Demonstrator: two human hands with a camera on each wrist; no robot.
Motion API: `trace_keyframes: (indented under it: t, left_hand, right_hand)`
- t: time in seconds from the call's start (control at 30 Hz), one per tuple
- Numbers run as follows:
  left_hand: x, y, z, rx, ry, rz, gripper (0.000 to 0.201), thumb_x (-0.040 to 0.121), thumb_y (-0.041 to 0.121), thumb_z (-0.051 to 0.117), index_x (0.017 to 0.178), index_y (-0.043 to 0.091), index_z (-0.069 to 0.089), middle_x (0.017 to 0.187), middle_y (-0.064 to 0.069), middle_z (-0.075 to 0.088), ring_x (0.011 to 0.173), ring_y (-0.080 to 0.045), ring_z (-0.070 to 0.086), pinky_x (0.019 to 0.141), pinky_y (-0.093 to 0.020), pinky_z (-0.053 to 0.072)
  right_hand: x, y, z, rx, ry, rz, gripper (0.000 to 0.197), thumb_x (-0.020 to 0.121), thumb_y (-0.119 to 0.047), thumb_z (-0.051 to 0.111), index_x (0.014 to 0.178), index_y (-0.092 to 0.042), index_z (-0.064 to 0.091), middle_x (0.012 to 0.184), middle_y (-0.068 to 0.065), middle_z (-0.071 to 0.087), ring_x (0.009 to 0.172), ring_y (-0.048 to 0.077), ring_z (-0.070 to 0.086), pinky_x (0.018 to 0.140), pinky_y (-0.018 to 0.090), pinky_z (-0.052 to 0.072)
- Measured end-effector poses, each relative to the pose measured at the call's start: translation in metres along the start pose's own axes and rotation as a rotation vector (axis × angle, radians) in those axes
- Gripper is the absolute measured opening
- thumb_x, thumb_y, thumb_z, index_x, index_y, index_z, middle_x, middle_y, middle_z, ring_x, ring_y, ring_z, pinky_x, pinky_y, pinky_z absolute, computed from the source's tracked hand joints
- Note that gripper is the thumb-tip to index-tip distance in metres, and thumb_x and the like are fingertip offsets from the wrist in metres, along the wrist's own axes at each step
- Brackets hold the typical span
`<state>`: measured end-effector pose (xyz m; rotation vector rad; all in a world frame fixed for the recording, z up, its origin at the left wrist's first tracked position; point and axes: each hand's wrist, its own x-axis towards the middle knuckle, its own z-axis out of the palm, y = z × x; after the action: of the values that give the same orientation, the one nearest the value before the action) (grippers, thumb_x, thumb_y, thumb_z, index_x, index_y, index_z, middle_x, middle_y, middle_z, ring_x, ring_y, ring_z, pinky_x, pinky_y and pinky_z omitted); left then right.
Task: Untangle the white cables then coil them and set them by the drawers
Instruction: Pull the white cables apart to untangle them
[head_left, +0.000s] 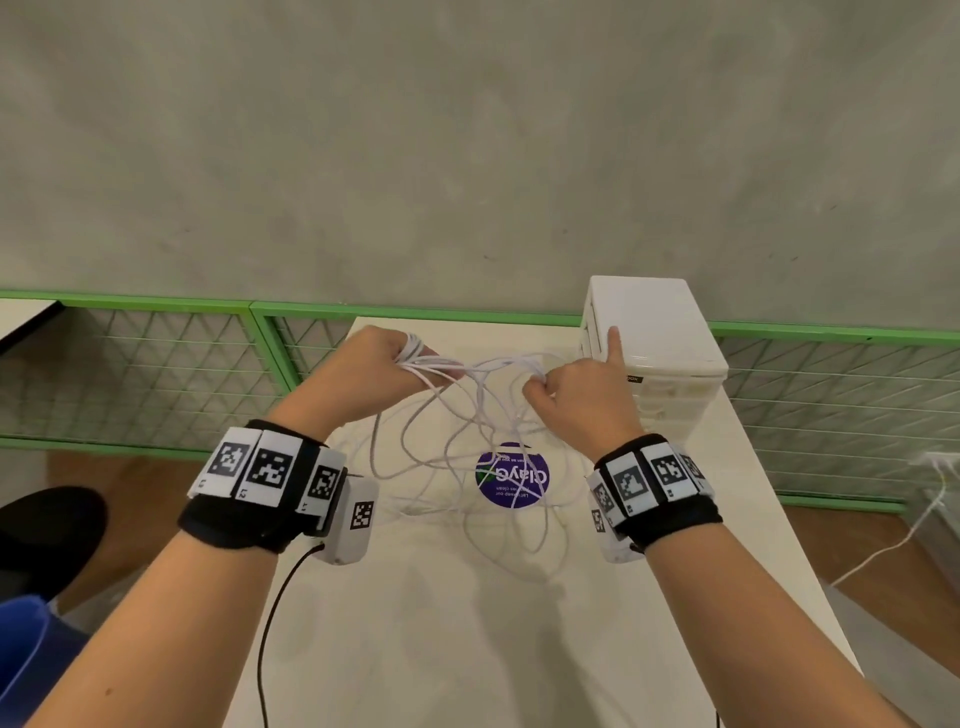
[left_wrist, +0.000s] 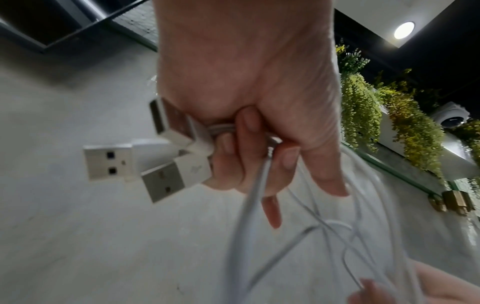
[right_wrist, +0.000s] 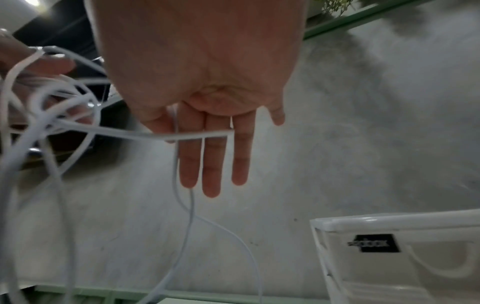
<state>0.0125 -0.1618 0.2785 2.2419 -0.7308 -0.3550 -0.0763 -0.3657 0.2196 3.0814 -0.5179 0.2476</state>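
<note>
Several tangled white cables (head_left: 467, 452) hang between my two raised hands and spill in loops onto the white table (head_left: 467, 649). My left hand (head_left: 384, 369) grips a bundle of strands in a fist. In the left wrist view that left hand (left_wrist: 246, 144) has its fingers curled round the cables (left_wrist: 249, 226), with three USB plugs (left_wrist: 111, 162) sticking out beside it. My right hand (head_left: 571, 395) holds a strand close to the white drawers (head_left: 654, 343). In the right wrist view the cable (right_wrist: 116, 131) crosses the mostly straight fingers (right_wrist: 210, 164) under the thumb.
The white drawer unit (right_wrist: 389, 257) stands at the table's far right corner. A purple round sticker (head_left: 511, 475) lies under the cable loops. A green mesh railing (head_left: 156, 364) runs behind the table. Another white cord (head_left: 909, 540) trails on the floor at right.
</note>
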Motion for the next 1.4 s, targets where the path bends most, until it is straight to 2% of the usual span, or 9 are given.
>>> trace_keyframes:
  t: [0.13, 0.23, 0.43, 0.6, 0.7, 0.87, 0.97, 1.03, 1.4]
  left_hand:
    - [-0.005, 0.01, 0.024, -0.064, -0.091, -0.006, 0.051, 0.054, 0.063, 0.076, 0.083, 0.021, 0.076, 0.085, -0.009, 0.073, 0.071, -0.01, 0.058, 0.067, -0.026, 0.043]
    - [-0.006, 0.013, 0.035, -0.077, -0.107, -0.016, 0.03, 0.058, 0.045, 0.086, 0.073, 0.021, 0.075, 0.062, 0.003, 0.067, 0.055, -0.004, 0.048, 0.051, -0.016, 0.036]
    - [-0.005, 0.003, 0.046, -0.179, -0.017, -0.084, 0.035, 0.081, 0.03, 0.074, 0.054, 0.02, 0.054, 0.037, 0.01, 0.028, 0.032, -0.005, 0.019, 0.035, -0.013, 0.018]
    - [0.002, -0.004, 0.047, -0.243, 0.025, -0.056, 0.035, 0.081, 0.033, 0.074, 0.061, 0.013, 0.053, 0.043, 0.008, 0.025, 0.038, -0.008, 0.019, 0.038, -0.015, 0.017]
    - [0.006, -0.009, 0.047, -0.189, 0.094, -0.038, 0.028, 0.084, 0.024, 0.07, 0.072, -0.001, 0.063, 0.052, 0.002, 0.042, 0.038, -0.006, 0.026, 0.04, -0.017, 0.025]
    - [0.009, -0.02, 0.047, 0.11, 0.18, -0.043, 0.034, 0.089, 0.041, 0.059, 0.077, 0.01, 0.064, 0.058, -0.003, 0.051, 0.056, -0.021, 0.045, 0.056, -0.028, 0.033]
    - [0.009, -0.022, 0.044, 0.266, 0.246, 0.007, 0.043, 0.092, 0.045, 0.052, 0.068, 0.009, 0.053, 0.057, -0.003, 0.047, 0.062, -0.027, 0.048, 0.052, -0.028, 0.03]
    - [0.009, -0.023, 0.04, 0.355, 0.28, 0.024, 0.044, 0.094, 0.045, 0.048, 0.068, 0.01, 0.049, 0.059, -0.002, 0.046, 0.064, -0.028, 0.049, 0.052, -0.029, 0.028]
    - [0.007, -0.028, 0.043, 0.507, 0.237, 0.012, 0.044, 0.09, 0.045, 0.056, 0.061, 0.018, 0.039, 0.071, -0.003, 0.052, 0.075, -0.028, 0.053, 0.062, -0.029, 0.035]
  right_hand:
    - [-0.001, -0.018, 0.002, 0.011, -0.125, -0.158, 0.062, 0.098, -0.048, 0.016, 0.074, -0.017, 0.063, 0.069, -0.001, 0.062, 0.081, 0.019, 0.063, 0.117, 0.048, -0.006]
    - [-0.003, -0.017, -0.001, 0.056, -0.171, -0.195, 0.051, 0.098, -0.047, 0.02, 0.076, -0.022, 0.059, 0.072, -0.001, 0.061, 0.089, 0.02, 0.064, 0.116, 0.051, -0.005]
    - [-0.003, -0.008, -0.009, 0.142, -0.152, -0.197, 0.055, 0.1, -0.041, 0.023, 0.102, -0.016, 0.072, 0.138, 0.007, 0.053, 0.135, 0.008, 0.037, 0.116, 0.046, -0.014]
    - [-0.006, -0.009, -0.007, 0.065, -0.053, -0.169, 0.057, 0.097, -0.037, 0.021, 0.078, -0.015, 0.07, 0.1, 0.008, 0.071, 0.121, 0.015, 0.052, 0.117, 0.045, -0.012]
    - [-0.007, -0.009, -0.013, -0.011, 0.008, -0.094, 0.056, 0.093, -0.041, 0.018, 0.056, -0.017, 0.052, 0.057, -0.001, 0.051, 0.083, 0.02, 0.062, 0.117, 0.047, -0.007]
    - [-0.009, -0.01, -0.016, 0.112, 0.153, 0.05, 0.039, 0.09, -0.042, 0.036, 0.092, -0.029, 0.073, 0.08, 0.002, 0.07, 0.096, 0.018, 0.062, 0.113, 0.044, -0.015]
    - [-0.008, -0.008, -0.01, 0.424, 0.184, 0.075, 0.027, 0.086, -0.038, 0.053, 0.067, -0.025, 0.067, 0.077, -0.005, 0.069, 0.093, 0.018, 0.056, 0.111, 0.04, 0.019]
    - [-0.008, -0.006, -0.01, 0.723, 0.159, 0.067, 0.025, 0.085, -0.034, 0.063, 0.068, -0.016, 0.068, 0.072, -0.004, 0.066, 0.083, 0.015, 0.056, 0.085, 0.029, 0.04]
    - [-0.012, -0.016, -0.029, 1.692, 0.072, 0.183, 0.016, 0.095, -0.016, 0.053, 0.084, -0.01, 0.064, 0.074, 0.004, 0.071, 0.071, 0.016, 0.07, 0.07, 0.028, 0.058]
